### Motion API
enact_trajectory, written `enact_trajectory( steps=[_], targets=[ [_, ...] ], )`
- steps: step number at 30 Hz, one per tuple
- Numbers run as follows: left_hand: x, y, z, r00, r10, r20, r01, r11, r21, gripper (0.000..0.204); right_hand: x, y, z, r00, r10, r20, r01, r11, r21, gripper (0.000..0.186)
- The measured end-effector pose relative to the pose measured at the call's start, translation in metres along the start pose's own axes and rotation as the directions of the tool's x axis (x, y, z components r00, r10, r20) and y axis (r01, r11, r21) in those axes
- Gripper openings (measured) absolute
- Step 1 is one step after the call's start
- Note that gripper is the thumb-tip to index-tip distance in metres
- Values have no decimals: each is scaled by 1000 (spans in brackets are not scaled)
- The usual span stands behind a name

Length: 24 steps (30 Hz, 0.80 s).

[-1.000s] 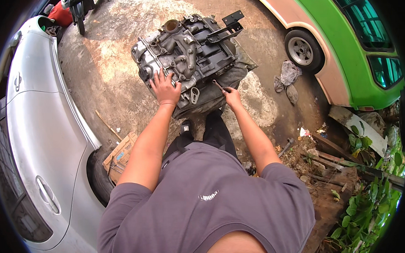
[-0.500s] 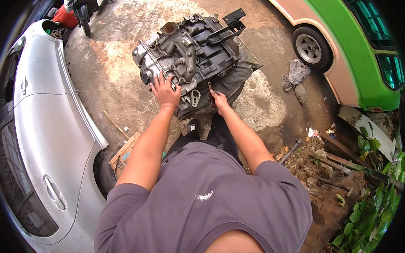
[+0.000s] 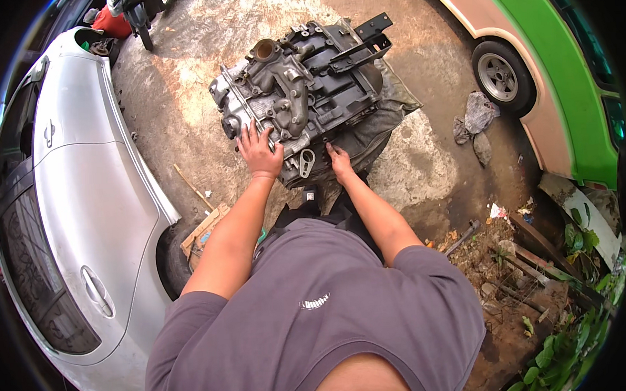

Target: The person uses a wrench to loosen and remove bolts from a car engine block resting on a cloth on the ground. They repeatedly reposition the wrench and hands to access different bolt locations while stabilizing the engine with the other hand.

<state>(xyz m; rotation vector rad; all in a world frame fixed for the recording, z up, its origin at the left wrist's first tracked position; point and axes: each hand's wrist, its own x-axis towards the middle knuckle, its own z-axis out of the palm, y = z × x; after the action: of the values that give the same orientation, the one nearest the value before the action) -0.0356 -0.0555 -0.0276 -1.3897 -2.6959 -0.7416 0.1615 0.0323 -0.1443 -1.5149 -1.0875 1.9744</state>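
Observation:
A grey and black engine (image 3: 292,93) lies on its side ahead of me, on a dark cloth (image 3: 391,113). My left hand (image 3: 260,154) rests on its near left edge with the fingers spread. At the near side of the engine, my right hand (image 3: 341,163) is closed with bent fingers. The slim ring-ended wrench seen in it a moment ago is mostly hidden now. Between the two hands, a pale metal lifting bracket (image 3: 306,162) with a long slot sticks out from the engine. A black angled bracket (image 3: 363,49) stands on its far right.
A silver car (image 3: 85,183) is along my left, with a broken wooden crate (image 3: 202,230) near its wheel. At the right stands a green and peach vehicle (image 3: 564,83). A crumpled plastic bag (image 3: 479,110) lies by its wheel. Scrap and plants (image 3: 567,352) fill the lower right.
My right hand has turned, and the wrench's ring end no longer shows above its fingers. My left hand stays on the engine. The whole view has shifted slightly.

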Motion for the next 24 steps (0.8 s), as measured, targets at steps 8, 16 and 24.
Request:
enact_trajectory(
  steps=[8,16,24],
  targets=[
    [0,1,-1,1000,25,-17,-25,1000,4,42,37,30,-17,979,-184,86,202,925,-322,55],
    [0,1,-1,1000,23,-19,-23,1000,-4,42,47,-27,-49,721,-589,366,557,177,-812,39],
    [0,1,-1,1000,-11,-3,11,1000,-9,40,12,-103,-51,506,-629,590,562,-279,-779,21]
  ],
)
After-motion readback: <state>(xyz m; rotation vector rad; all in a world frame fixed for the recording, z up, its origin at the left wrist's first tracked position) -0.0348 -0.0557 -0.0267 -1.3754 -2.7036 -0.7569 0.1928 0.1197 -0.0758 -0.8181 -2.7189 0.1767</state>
